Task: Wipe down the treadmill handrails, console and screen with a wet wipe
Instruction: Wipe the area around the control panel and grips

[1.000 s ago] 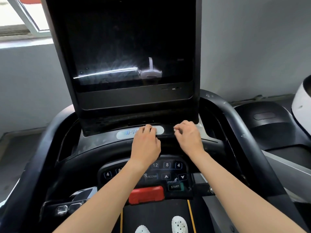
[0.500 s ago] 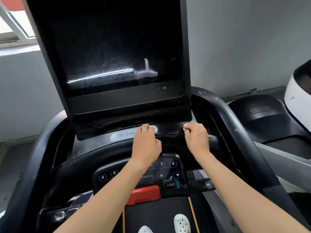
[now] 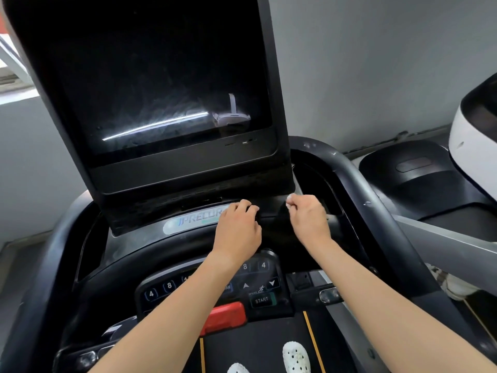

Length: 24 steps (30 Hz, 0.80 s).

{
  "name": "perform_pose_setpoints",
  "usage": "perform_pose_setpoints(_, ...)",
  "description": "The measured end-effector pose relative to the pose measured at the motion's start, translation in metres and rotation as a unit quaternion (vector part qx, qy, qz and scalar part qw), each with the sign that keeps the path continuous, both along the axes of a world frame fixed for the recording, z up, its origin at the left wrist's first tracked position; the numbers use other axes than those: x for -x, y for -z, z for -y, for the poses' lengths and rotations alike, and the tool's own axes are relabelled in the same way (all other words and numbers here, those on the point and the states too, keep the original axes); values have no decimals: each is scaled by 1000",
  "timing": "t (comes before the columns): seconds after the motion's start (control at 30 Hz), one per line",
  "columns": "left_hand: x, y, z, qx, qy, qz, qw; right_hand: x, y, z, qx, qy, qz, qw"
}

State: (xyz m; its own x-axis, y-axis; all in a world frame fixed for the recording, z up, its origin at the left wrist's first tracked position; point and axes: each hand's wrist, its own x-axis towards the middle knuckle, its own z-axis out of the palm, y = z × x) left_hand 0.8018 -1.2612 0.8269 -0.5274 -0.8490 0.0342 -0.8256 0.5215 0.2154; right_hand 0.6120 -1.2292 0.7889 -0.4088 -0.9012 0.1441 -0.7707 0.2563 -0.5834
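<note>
Keypad (image 3: 262, 288) nearest, untouched; left hand (image 3: 238, 228) curled on console ledge (image 3: 139, 242), hold unclear, likely bracing; right hand (image 3: 309, 218) pinching white wet wipe (image 3: 289, 202) at fingertips, seemingly for ledge wiping; screen (image 3: 161, 76) beyond, streaked.

- left hand (image 3: 236, 232), right hand (image 3: 309, 224): bare
- left forearm (image 3: 166, 305), right forearm (image 3: 390, 300): bare down to frame edge
- white clog-style shoes, round vent holes over toes: right shoe (image 3: 295, 356), left shoe (image 3: 238, 369) cropped by frame
</note>
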Motion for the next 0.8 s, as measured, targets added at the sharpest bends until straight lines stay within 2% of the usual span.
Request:
perform_pose_setpoints(0.1, 8, -1, 0, 20, -9, 18, 1000, -14, -3, 1, 33, -113, -51, 992)
perform_pose_setpoints(0.17, 12, 0, -1, 29, -20, 24, 999, -6, -1, 0, 35, -152, -76, 985)
perform_pose_setpoints(0.23, 14, 1, -3, 40, -27, 34, 998, 12, 4, -2, 40, -118, -95, 988)
perform_pose_setpoints(0.33, 18, 3, -5, 53, -33, 43, 997, 35, 10, -4, 5, 6, -26, 1000)
perform_pose_setpoints(0.43, 21, 5, -6, 59, -42, 43, 996, 38, 15, 0, -13, 44, 30, 998)
perform_pose_setpoints(0.53, 21, 7, -6, 62, -49, 40, 996, 34, 14, -2, 21, 1, 25, 999)
perform_pose_setpoints(0.7, 26, 10, -9, 69, -73, 21, 995, 25, 19, -8, 161, -150, -27, 975)
perform_pose_setpoints(0.73, 27, 11, -9, 68, -76, 18, 995, 27, 23, -6, 174, -162, -36, 971)
perform_pose_setpoints(0.8, 27, 11, -9, 61, -76, 12, 995, 35, 28, -1, 161, -117, -12, 980)
